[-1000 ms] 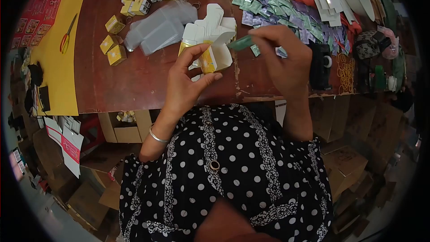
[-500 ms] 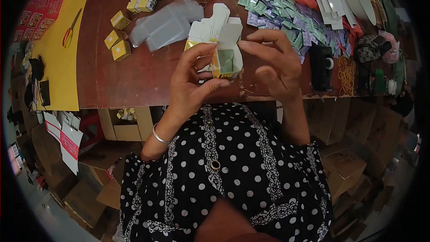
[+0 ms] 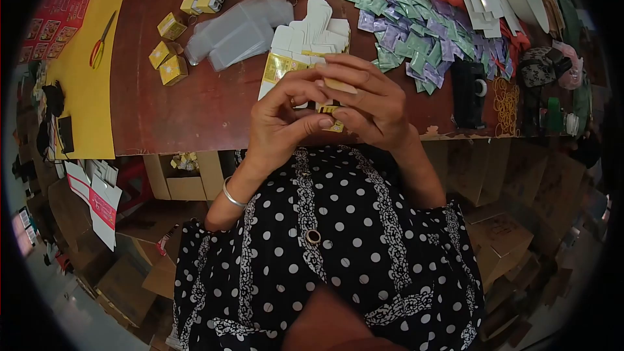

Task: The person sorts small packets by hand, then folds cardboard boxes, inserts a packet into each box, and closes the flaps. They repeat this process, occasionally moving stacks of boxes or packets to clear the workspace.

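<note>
Above the near table edge, my left hand [image 3: 273,120] is closed around the side of a small yellow box [image 3: 335,127]. My right hand [image 3: 377,101] is closed over the box's top, fingers on the lid and thumb at its front, so most of the box is hidden. Just behind the hands lies a stack of flat yellow-and-white cartons [image 3: 305,39]. Green and purple sachets [image 3: 416,42] are heaped to the right. Clear plastic sleeves [image 3: 240,36] lie left of the cartons.
Finished-looking small yellow boxes [image 3: 172,69] stand at the left, with several more at the back. Scissors [image 3: 99,45] rest on a yellow sheet [image 3: 91,110]. At the right are a black tape dispenser [image 3: 467,97], yellow rubber bands [image 3: 505,107] and a white bowl [image 3: 523,0].
My right hand has moved left onto the box and its fingers have closed over it. The raised white flap is down, and the green sachet inside no longer shows.
</note>
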The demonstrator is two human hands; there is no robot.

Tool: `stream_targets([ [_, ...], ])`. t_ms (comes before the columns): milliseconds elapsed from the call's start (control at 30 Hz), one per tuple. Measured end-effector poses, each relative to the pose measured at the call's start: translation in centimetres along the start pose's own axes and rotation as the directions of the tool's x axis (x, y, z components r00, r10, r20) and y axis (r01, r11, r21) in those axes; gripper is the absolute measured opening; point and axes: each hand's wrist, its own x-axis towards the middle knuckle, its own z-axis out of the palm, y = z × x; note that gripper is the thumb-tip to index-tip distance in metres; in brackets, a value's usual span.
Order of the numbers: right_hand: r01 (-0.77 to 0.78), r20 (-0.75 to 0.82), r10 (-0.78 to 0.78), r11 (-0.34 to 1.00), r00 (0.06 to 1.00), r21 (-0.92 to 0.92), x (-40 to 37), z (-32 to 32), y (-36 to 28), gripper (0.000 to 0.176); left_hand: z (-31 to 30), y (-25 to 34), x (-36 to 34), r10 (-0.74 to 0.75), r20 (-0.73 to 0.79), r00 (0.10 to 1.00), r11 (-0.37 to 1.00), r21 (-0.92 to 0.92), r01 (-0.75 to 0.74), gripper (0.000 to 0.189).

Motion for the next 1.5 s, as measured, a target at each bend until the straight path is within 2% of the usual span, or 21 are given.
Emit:
stream_targets([
  [33,0.0,0.001,0.0,1.0,1.0,0.002,0.0,0.3,-0.4,0.042,0.0,0.1,0.1,0.0,-0.002,1.0,1.0,0.001,0.0,0.035],
  [100,-0.203,-0.085,0.222,0.96,0.971,0.192,0.0,0.8,-1.6,0.035,0.1,0.3,0.3,-0.038,-0.064,0.997,0.996,-0.083,0.032,0.041],
  [233,-0.221,-0.136,0.265,0.936,0.955,0.275,0.3,0.7,-1.8,0.031,-0.2,0.5,0.6,-0.064,-0.044,0.997,0.996,-0.07,0.061,0.047],
  [333,-0.164,-0.1,0.192,0.958,0.976,0.236,-0.1,0.4,-1.2,0.031,0.0,0.8,0.7,-0.096,-0.075,0.993,0.995,-0.023,0.095,0.045],
  [433,-0.254,-0.062,0.282,0.925,0.957,0.283,-0.4,0.5,-1.1,0.032,0.3,0.8,0.6,-0.112,-0.096,0.989,0.99,0.074,0.12,0.045],
  [500,-0.365,-0.044,0.423,0.826,0.905,0.43,-0.5,0.8,-1.5,0.027,0.3,0.6,0.7,-0.084,-0.091,0.992,0.978,0.183,0.1,0.044],
  [700,-0.365,-0.119,0.552,0.682,0.825,0.634,-0.6,1.5,-1.6,0.024,0.6,0.9,1.0,-0.134,-0.097,0.986,0.965,0.215,0.152,0.044],
  [733,-0.365,-0.12,0.552,0.682,0.825,0.634,-0.6,1.5,-1.7,0.024,0.5,0.9,1.0,-0.134,-0.096,0.986,0.965,0.215,0.152,0.044],
  [800,-0.398,-0.149,0.536,0.759,0.831,0.516,-0.6,1.5,-1.8,0.022,0.4,0.8,1.0,-0.14,-0.091,0.986,0.971,0.183,0.155,0.045],
  [900,-0.383,-0.185,0.527,0.777,0.829,0.5,-0.9,1.9,-1.7,0.021,0.4,0.9,1.1,-0.163,-0.093,0.982,0.979,0.104,0.173,0.045],
  [1000,-0.34,-0.246,0.564,0.732,0.788,0.59,-0.9,2.4,-1.5,0.02,0.4,0.6,1.2,-0.157,-0.097,0.983,0.984,0.068,0.164,0.045],
  [1133,-0.344,-0.234,0.581,0.71,0.78,0.614,-1.2,2.3,-1.1,0.02,-0.1,-0.2,1.1,-0.141,-0.067,0.988,0.989,0.03,0.143,0.045],
  [1233,-0.369,-0.199,0.537,0.761,0.82,0.533,-1.2,2.2,-0.9,0.02,0.0,-0.1,1.1,-0.128,-0.086,0.988,0.988,0.073,0.135,0.046],
  [1300,-0.31,-0.17,0.4,0.865,0.901,0.395,-1.0,1.9,-0.6,0.019,0.2,0.2,1.1,-0.171,-0.125,0.977,0.983,0.043,0.177,0.046],
  [1333,-0.309,-0.169,0.399,0.865,0.901,0.396,-1.0,1.9,-0.6,0.019,0.3,0.2,1.0,-0.17,-0.126,0.977,0.983,0.044,0.177,0.046],
  [1433,-0.37,-0.161,0.489,0.803,0.858,0.467,-1.1,2.0,-0.6,0.015,0.4,-0.1,0.9,-0.157,-0.118,0.981,0.978,0.12,0.171,0.046],
  [1500,-0.438,-0.133,0.619,0.676,0.774,0.593,-1.0,2.0,-1.0,0.014,0.4,-0.2,0.9,-0.153,-0.101,0.983,0.981,0.104,0.163,0.047],
])
